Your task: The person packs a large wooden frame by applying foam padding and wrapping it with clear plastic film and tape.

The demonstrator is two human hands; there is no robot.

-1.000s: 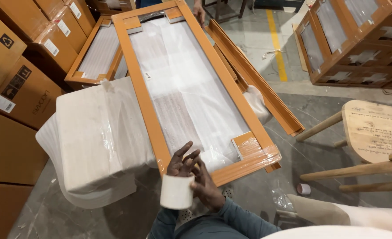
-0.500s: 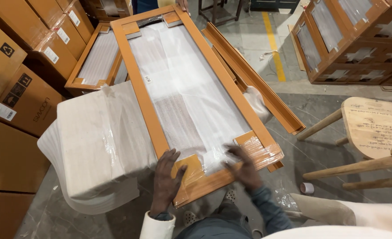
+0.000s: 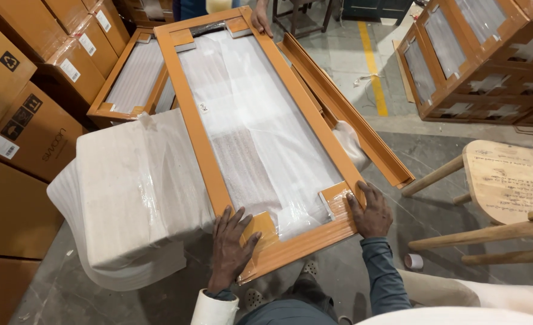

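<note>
Orange frame (image 3: 266, 138) long axis runs away; both hands flat on near end.

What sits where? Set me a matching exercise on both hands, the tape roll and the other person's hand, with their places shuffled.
Things:
1. left hand
2. right hand
3. tape roll
4. other person's hand

Places:
A. on the floor beside the wooden stool
B. flat on the near left corner of the orange frame
C. on the frame's far end
D. on the frame's near right corner

Pairs: 1-B, 2-D, 3-A, 4-C
</note>
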